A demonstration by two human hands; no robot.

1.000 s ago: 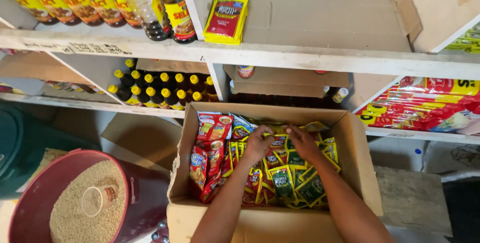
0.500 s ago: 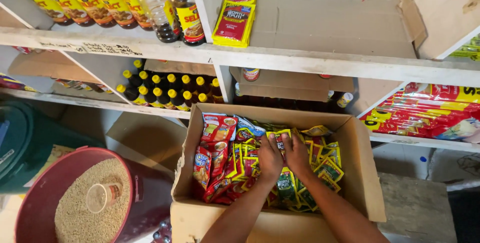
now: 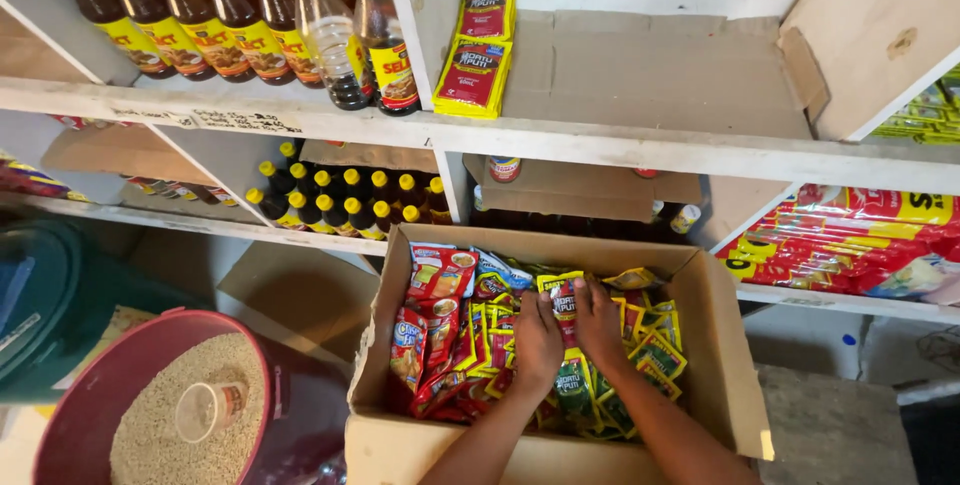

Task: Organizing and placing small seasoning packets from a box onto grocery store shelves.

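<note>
A storeroom corner is seen from above, w/ white wooden shelving [image 3: 620,145] across the wall and a bare plaster back. Flattened cardboard [image 3: 650,70] is laid on the top shelf's right half. Stacked red-and-yellow packs [image 3: 850,235] fill the lower shelf at far right.

Below the shelves, an open cardboard box [image 3: 725,345] is set centre frame, flaps up, packed w/ small sachets [image 3: 450,335]: red ones at the left, green and yellow ones at the right, a few blue-edged near the back. To the left of the box a round maroon tub [image 3: 90,405] is filled w/ pale grain; a small clear cup [image 3: 205,407] is sunk in the grain. A dark green lidded bin [image 3: 40,295] is seen at far left, partly cut off.

Top shelf, left: a row of dark sauce bottles [image 3: 200,20] w/ yellow labels, then two clear bottles [image 3: 355,30], one red-capped, one yellow-capped, approx. a quarter full of dark liquid. Just right of the divider, two red-and-yellow packets [image 3: 475,70] are stacked flat. Middle shelf: small yellow-capped bottles [image 3: 345,195] are lined up in rows.

Both hands are placed inside the box, side by side, touching. The left hand [image 3: 538,340] is pressed palm-down on the sachets, fingers curled in among them. The right hand [image 3: 600,323] lies just beside it; its grip is narrow, fingers closed around a bunch of sachets. A yellow sachet [image 3: 562,290] stands up between the two hands' fingertips, held by both.
</note>
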